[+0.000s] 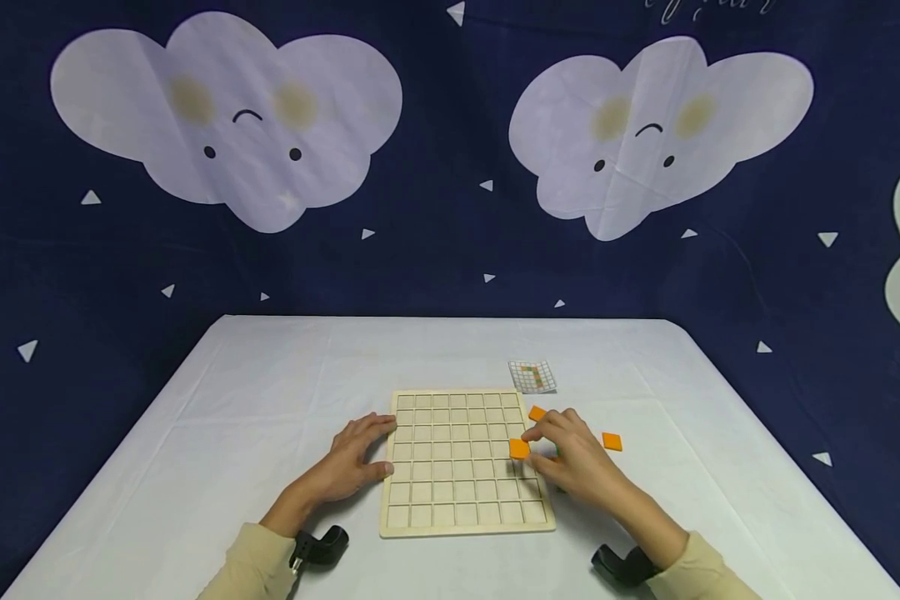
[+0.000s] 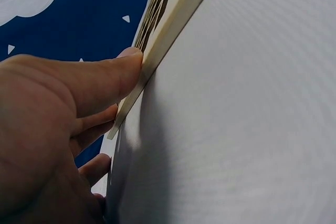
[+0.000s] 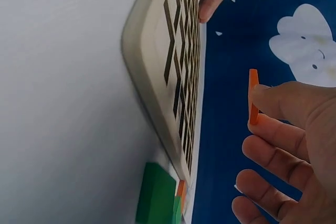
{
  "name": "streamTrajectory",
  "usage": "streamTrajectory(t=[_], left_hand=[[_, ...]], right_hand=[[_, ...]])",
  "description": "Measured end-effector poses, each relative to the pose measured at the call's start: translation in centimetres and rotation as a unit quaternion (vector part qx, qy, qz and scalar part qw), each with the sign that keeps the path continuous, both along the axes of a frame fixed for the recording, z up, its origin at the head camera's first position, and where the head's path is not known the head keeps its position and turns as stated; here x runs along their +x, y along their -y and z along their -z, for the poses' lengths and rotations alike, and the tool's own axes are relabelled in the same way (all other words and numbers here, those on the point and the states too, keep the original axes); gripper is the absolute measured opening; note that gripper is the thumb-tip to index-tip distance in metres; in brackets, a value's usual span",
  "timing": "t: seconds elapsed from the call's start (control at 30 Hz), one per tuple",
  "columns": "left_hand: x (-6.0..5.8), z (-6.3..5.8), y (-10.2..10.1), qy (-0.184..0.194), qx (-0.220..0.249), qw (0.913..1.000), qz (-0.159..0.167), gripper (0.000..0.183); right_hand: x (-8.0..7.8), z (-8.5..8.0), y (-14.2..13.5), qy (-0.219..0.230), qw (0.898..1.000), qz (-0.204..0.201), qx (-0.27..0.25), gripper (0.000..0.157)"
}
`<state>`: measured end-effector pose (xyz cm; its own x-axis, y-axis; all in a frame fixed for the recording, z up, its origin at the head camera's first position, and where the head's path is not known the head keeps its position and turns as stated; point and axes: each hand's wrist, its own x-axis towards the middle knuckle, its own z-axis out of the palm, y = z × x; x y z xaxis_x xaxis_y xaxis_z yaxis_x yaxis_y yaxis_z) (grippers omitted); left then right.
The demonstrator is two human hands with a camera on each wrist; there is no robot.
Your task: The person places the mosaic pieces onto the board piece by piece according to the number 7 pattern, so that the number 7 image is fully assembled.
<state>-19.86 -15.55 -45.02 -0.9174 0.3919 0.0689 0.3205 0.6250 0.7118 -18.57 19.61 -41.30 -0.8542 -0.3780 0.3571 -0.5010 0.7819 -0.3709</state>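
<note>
A light wooden grid board (image 1: 453,450) lies flat on the table. My left hand (image 1: 351,467) rests at its left edge, the thumb and fingertips touching the rim and the fingers fairly straight. In the left wrist view the thumb (image 2: 107,82) presses against the board's side. Over the right columns, my right hand (image 1: 579,457) pinches an orange square tile (image 1: 519,449) between thumb and forefinger. The right wrist view shows this tile (image 3: 253,98) edge-on and raised above the board, with the other fingers loosely bent.
A small printed grid card (image 1: 532,377) lies beyond the board's upper right corner. Orange tiles (image 1: 612,442) lie right of the board, one of them partly behind the right hand. Green tiles (image 3: 156,192) sit by the board's right edge, mostly hidden in the head view.
</note>
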Motion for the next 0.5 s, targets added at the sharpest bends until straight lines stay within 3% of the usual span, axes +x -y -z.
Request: streamTrajectory(t=[0.5], left_hand=[[0.1,-0.1,0.1,-0.002,0.001,1.0000,-0.004,0.060]], right_hand=[[-1.5,-0.3,2.2,-0.016,1.000,-0.025,-0.006,0.020]])
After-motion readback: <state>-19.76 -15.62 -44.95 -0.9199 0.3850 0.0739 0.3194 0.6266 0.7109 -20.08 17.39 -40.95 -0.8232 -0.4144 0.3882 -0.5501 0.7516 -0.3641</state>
